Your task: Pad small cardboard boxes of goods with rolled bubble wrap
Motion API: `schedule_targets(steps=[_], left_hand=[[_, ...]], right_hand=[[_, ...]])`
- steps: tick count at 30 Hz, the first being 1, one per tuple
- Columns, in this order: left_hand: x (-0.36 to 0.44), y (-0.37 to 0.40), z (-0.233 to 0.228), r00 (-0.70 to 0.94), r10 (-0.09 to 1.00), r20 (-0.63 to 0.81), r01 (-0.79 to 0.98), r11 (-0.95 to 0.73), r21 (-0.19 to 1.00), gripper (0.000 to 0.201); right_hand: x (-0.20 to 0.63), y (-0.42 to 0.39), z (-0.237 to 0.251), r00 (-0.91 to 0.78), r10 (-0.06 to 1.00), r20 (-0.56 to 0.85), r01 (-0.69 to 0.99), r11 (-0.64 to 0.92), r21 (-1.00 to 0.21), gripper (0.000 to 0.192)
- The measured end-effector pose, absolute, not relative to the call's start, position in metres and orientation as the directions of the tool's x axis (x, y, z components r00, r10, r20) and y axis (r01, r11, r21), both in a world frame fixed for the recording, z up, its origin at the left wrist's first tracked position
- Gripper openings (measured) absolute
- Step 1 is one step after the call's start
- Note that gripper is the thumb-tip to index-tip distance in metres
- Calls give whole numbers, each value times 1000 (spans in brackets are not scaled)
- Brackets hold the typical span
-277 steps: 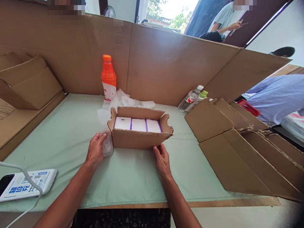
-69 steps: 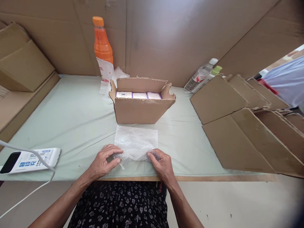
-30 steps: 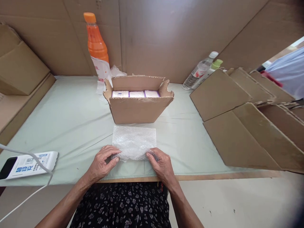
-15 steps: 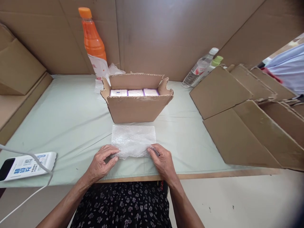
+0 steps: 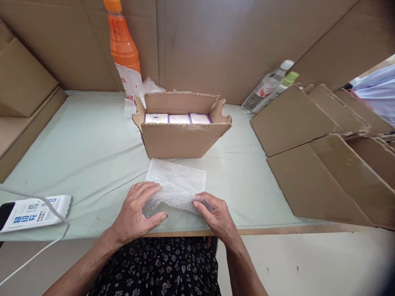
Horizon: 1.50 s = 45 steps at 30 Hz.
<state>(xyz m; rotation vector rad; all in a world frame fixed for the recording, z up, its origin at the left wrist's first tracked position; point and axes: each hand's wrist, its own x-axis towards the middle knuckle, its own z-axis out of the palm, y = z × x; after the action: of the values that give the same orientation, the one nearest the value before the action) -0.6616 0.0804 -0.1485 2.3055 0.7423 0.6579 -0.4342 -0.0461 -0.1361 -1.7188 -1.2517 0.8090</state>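
Note:
A small sheet of clear bubble wrap [image 5: 179,181] lies on the table in front of me, turned a little askew. My right hand [image 5: 212,211] pinches its near right edge between thumb and fingers. On the other side, my left hand [image 5: 137,207] is open, thumb spread away from the fingers, whose tips touch the wrap's left edge. Just beyond the sheet stands an open cardboard box [image 5: 174,140] with its flaps up. Three white packs with purple edges [image 5: 179,119] show in a row inside it.
An orange drink bottle [image 5: 125,49] stands behind the box at left. A clear bottle [image 5: 265,86] leans at the back right. Cardboard boxes [image 5: 308,172] line the right side. On the left lie a white packet [image 5: 40,211], a dark-ended phone-like thing and a cable [image 5: 57,216].
My left hand has let its thumb come off the bubble wrap and spread open. The sheet has turned slightly, its right side nearer me. My right hand keeps its pinch.

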Motion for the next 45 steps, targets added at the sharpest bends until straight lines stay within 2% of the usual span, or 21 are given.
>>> schedule_targets(steps=[2,5,8,10,12,14,16,17,20,25,28,33,35,38,40,42,45], left_hand=[[-651,79,-148,734,635,241,366,-668,648,40],[-646,84,-154,745,645,173,397,-636,661,31],[-653,94,-154,692,719,66,458,-508,729,34],[-657,100,-149,646,763,-28,489,-385,783,27],[-658,104,-144,623,772,-125,500,-271,822,22],[-656,107,-144,608,772,-183,508,-202,838,24],[-652,109,-147,583,789,-195,518,-176,837,26],[-649,110,-150,567,801,-191,523,-172,835,26],[-644,114,-156,516,834,-194,550,-149,822,27],[-640,124,-153,470,844,-257,610,-100,786,30],[-637,129,-152,466,854,-231,658,-160,736,30],[-632,132,-159,477,865,-156,782,-337,525,26],[-633,131,-161,478,873,-101,792,-378,479,25],[-633,127,-159,468,869,159,743,-485,462,40],[-632,125,-156,487,799,353,671,-601,434,40],[-626,123,-155,576,704,415,588,-709,388,34],[-617,123,-160,730,628,269,541,-772,333,26]], right_hand=[[-435,-45,-133,270,963,-13,415,-129,-900,20],[-433,-45,-133,291,956,23,436,-111,-893,18],[-425,-49,-137,345,938,42,455,-128,-881,18],[-420,-53,-141,373,927,40,454,-145,-879,19],[-416,-55,-146,376,926,22,455,-164,-875,15],[-414,-56,-152,357,934,0,473,-180,-862,24],[-412,-54,-157,358,934,-14,494,-202,-846,38],[-410,-52,-160,370,929,-20,500,-217,-839,38],[-404,-46,-165,427,904,-29,497,-262,-827,24],[-400,-28,-161,494,869,35,499,-250,-830,25],[-401,-15,-164,546,836,56,545,-303,-782,22],[-401,-9,-184,504,843,188,755,-324,-570,21],[-399,-11,-186,471,844,255,815,-306,-492,23],[-401,-14,-181,426,811,401,886,-284,-367,31],[-409,-12,-174,359,812,461,923,-238,-302,33],[-421,-7,-170,235,876,420,954,-125,-272,32],[-433,-1,-169,7,965,263,954,72,-290,34]])
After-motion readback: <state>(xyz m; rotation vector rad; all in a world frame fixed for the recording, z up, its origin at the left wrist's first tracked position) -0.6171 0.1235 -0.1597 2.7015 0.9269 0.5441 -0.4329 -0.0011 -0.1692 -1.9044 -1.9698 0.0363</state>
